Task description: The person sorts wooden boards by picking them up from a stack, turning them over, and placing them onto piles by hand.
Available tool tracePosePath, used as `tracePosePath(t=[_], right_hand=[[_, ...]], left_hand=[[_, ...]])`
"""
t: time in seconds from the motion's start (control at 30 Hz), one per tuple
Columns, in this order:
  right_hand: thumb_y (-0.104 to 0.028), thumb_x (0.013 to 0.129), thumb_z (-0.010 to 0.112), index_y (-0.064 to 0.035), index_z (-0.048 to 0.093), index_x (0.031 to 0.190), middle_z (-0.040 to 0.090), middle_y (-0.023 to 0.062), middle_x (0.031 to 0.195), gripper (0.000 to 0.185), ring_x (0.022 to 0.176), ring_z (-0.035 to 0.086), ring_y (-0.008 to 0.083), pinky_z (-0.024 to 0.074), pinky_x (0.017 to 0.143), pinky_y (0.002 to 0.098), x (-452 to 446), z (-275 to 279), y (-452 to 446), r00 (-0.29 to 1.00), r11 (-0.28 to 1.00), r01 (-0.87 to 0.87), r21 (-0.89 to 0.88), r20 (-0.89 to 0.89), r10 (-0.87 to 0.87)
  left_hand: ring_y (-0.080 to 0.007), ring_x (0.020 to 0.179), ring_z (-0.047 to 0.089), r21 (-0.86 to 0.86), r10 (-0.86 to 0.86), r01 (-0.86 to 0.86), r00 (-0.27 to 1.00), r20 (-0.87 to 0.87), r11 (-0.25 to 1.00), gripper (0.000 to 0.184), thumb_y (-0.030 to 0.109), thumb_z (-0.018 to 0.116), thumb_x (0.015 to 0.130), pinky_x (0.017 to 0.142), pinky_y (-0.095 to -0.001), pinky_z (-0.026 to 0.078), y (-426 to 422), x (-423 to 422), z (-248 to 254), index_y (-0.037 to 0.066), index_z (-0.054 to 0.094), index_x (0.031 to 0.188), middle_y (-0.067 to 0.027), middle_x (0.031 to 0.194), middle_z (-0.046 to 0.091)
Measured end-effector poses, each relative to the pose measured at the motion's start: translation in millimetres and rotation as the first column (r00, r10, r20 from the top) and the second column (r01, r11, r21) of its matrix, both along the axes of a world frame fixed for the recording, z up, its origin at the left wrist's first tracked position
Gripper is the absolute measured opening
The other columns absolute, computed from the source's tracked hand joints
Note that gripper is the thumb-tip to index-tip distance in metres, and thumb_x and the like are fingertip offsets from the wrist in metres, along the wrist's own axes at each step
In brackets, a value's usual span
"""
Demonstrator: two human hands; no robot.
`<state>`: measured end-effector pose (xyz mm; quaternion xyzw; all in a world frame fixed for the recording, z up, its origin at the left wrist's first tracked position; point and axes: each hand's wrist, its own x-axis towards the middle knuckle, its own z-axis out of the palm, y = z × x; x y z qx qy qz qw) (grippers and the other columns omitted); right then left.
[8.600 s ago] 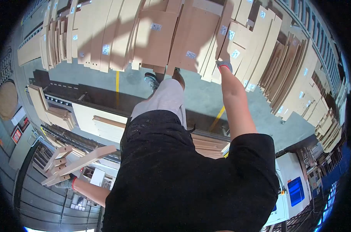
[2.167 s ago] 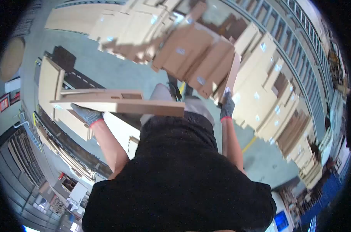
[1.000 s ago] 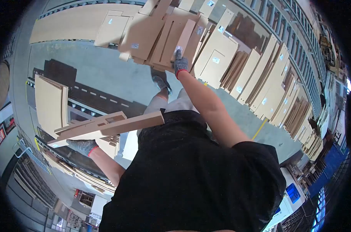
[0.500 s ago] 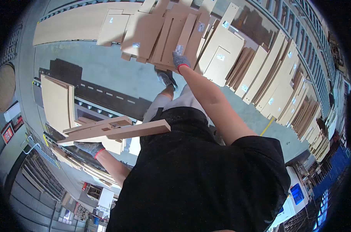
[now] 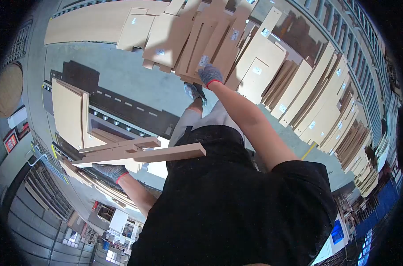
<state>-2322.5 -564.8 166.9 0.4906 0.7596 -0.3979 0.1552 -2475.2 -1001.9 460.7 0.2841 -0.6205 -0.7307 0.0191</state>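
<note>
My left hand, in a grey glove with a red cuff, is closed under a bundle of long wooden pieces, held out at the left of my waist. My right hand, gloved the same way, is at the near end of a narrow labelled board that lies on other brown boards. Its fingers are bent at the label, and whether they grip the board cannot be made out. A wide brown panel lies just left of that board.
Pale labelled panels continue in a long row to the right, beside a roller conveyor. Behind my left hand stand upright pale panels at a dark roller line. A white machine is at the lower right.
Earlier my right hand held a narrow board up at the right; it has since come to the boards ahead and now sits at a label there. My left hand has kept the wooden pieces.
</note>
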Motion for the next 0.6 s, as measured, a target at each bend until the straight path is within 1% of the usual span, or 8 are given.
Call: tracePosePath(t=[0.07,0.13,0.17,0.27,0.3,0.37,0.5,0.6], right_hand=[[-0.042,0.089,0.062,-0.0058,0.063,0.125,0.067,0.0219,0.123,0.051,0.114,0.064,0.0388,0.0486,0.097,0.0501,-7,7,3,0.992,0.996,0.014,0.089,-0.123,-0.003],[-0.040,0.085,0.065,-0.0081,0.062,0.126,0.065,0.0185,0.123,0.052,0.117,0.060,0.0379,0.0461,0.099,0.0496,-15,7,13,0.984,0.946,-0.132,0.296,-0.074,0.161],[-0.039,0.083,0.066,-0.0093,0.062,0.127,0.064,0.0167,0.123,0.053,0.119,0.058,0.0374,0.0449,0.100,0.0494,-19,7,18,0.971,0.898,-0.204,0.390,-0.036,0.236],[-0.040,0.080,0.068,-0.0117,0.064,0.123,0.061,0.0129,0.123,0.052,0.122,0.053,0.0343,0.0422,0.101,0.0486,-25,-5,35,0.950,0.847,-0.292,0.444,0.035,0.309],[-0.039,0.080,0.068,-0.0121,0.064,0.121,0.060,0.0133,0.123,0.050,0.120,0.052,0.0345,0.0413,0.100,0.0502,-22,-11,38,0.943,0.824,-0.305,0.478,0.028,0.332],[-0.037,0.079,0.068,-0.0130,0.065,0.117,0.058,0.0141,0.122,0.045,0.118,0.051,0.0350,0.0397,0.099,0.0535,-15,-23,41,0.925,0.774,-0.326,0.543,0.013,0.380],[-0.041,0.079,0.068,-0.0175,0.063,0.129,0.051,0.0149,0.141,0.055,0.134,0.042,0.0397,0.0260,0.111,0.0635,-11,-31,42,0.898,0.714,-0.365,0.598,0.023,0.440],[-0.048,0.078,0.069,-0.0206,0.060,0.137,0.044,0.0134,0.152,0.066,0.144,0.033,0.0406,0.0162,0.117,0.0660,-11,-32,43,0.850,0.696,-0.458,0.554,0.044,0.524]], left_hand=[[-0.0308,0.128,0.055,-0.003,0.025,-0.025,0.999,0.034,1.000,0.057,0.049,0.037,0.105,0.108,-0.0498,0.047,12,4,9,0.011,0.048,0.145,-0.0138,0.143,0.053],[-0.0302,0.128,0.054,-0.038,0.021,-0.020,1.000,0.019,0.999,0.057,0.050,0.037,0.104,0.108,-0.0502,0.047,7,8,11,0.011,0.049,0.144,-0.0134,0.142,0.053],[-0.0295,0.125,0.057,-0.099,-0.040,0.040,0.999,0.000,0.994,0.054,0.045,0.038,0.105,0.106,-0.0487,0.049,5,10,10,0.009,0.050,0.143,-0.0139,0.140,0.055],[-0.0275,0.117,0.063,-0.283,-0.221,0.202,0.975,-0.036,0.937,0.044,0.031,0.041,0.107,0.099,-0.0441,0.054,-11,18,6,0.004,0.051,0.141,-0.0152,0.135,0.059],[-0.0269,0.112,0.065,-0.349,-0.226,0.213,0.974,0.004,0.913,0.040,0.023,0.041,0.107,0.096,-0.0410,0.056,-11,19,10,0.001,0.052,0.139,-0.0166,0.133,0.060],[-0.0270,0.112,0.065,-0.378,-0.190,0.179,0.982,0.007,0.908,0.041,0.024,0.043,0.107,0.095,-0.0413,0.056,-9,27,15,0.000,0.052,0.138,-0.0167,0.133,0.060],[-0.0281,0.114,0.064,-0.354,-0.141,0.155,0.988,0.065,0.922,0.044,0.029,0.044,0.106,0.099,-0.0433,0.054,5,38,33,0.001,0.051,0.140,-0.0163,0.133,0.060],[-0.0286,0.121,0.060,-0.188,0.105,-0.095,0.993,0.047,0.978,0.048,0.034,0.042,0.106,0.104,-0.0461,0.050,39,54,45,0.004,0.050,0.141,-0.0156,0.134,0.059]])
